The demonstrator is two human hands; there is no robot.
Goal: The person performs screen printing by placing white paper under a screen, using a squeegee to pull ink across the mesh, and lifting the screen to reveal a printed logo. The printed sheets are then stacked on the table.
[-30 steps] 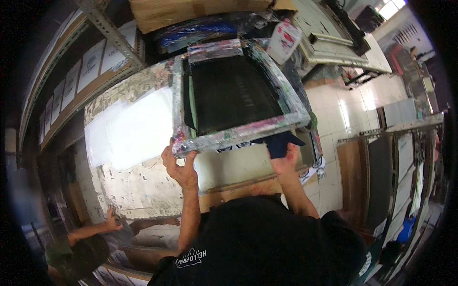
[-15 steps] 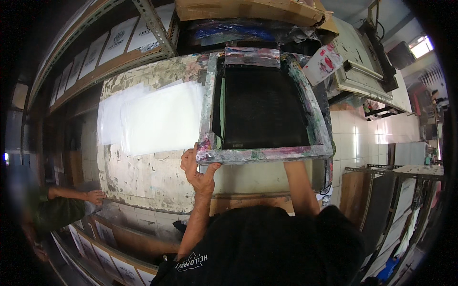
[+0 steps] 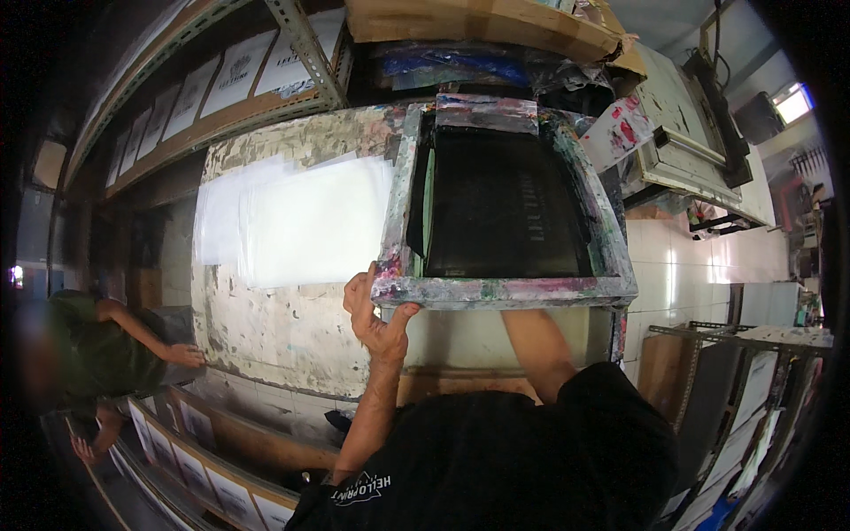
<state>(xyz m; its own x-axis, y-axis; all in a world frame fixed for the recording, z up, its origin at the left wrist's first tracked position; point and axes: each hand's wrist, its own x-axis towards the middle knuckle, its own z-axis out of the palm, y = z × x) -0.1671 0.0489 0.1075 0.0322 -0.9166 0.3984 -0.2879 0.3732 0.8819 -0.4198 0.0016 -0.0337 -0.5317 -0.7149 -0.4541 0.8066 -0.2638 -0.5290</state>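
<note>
A paint-stained screen printing frame [image 3: 509, 290] is raised at its near side, with a dark mesh [image 3: 491, 208] inside it. My left hand [image 3: 379, 323] grips the frame's near left corner, thumb at the underside and fingers along the outer side. From below, my right forearm [image 3: 536, 345] reaches under the near bar; the hand itself is hidden beneath the frame. Faint pale lettering shows on the mesh. Left of the frame, white paper sheets [image 3: 314, 230] lie in an overlapping pile on the stained worktable [image 3: 292, 332].
A co-worker's hand [image 3: 184, 356] rests near the table's left edge. Shelving [image 3: 305, 53] with printed white packets stands at the far left. A cardboard box [image 3: 487, 26] sits behind the frame, and a red-splashed card [image 3: 617, 133] at its far right. Racks [image 3: 708, 372] stand to the right.
My right forearm has shifted left under the frame. Pale lettering has become visible on the mesh. My left hand keeps its grip. The co-worker has moved, and the whole view has shifted slightly.
</note>
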